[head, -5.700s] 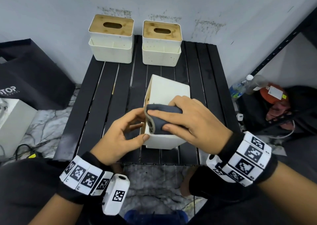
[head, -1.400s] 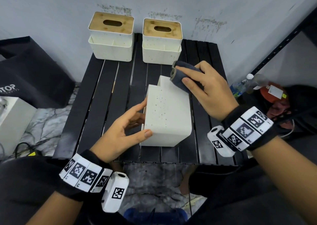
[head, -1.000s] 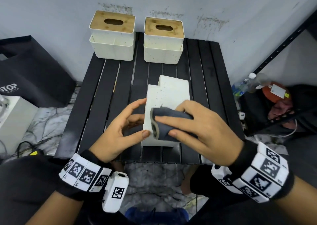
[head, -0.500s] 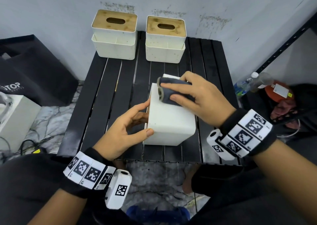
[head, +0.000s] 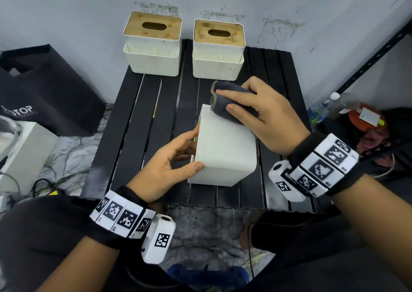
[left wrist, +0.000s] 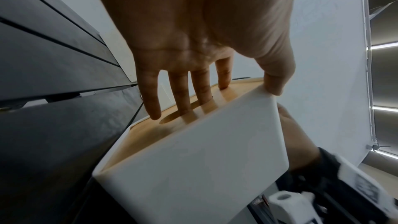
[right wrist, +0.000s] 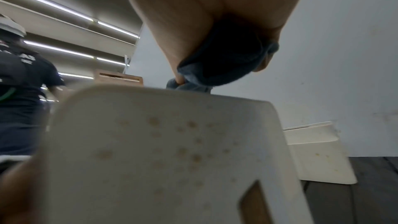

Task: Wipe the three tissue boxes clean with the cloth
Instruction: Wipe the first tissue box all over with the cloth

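Observation:
A white tissue box lies on its side in the middle of the black slatted table. My left hand holds its near left edge, thumb on the upper face and fingers against the wooden lid. My right hand grips a dark grey cloth and presses it on the far end of the upper face. The right wrist view shows the cloth above a box face with brownish spots. Two more tissue boxes stand upright at the back.
A black bag and a white case sit on the floor at the left. Bottles and an orange item lie at the right, under a black shelf upright. The wall is close behind the table.
My right hand swept the cloth from the near end of the box's upper face to its far end. The left hand kept its hold. The brown spots seen earlier on that face are gone.

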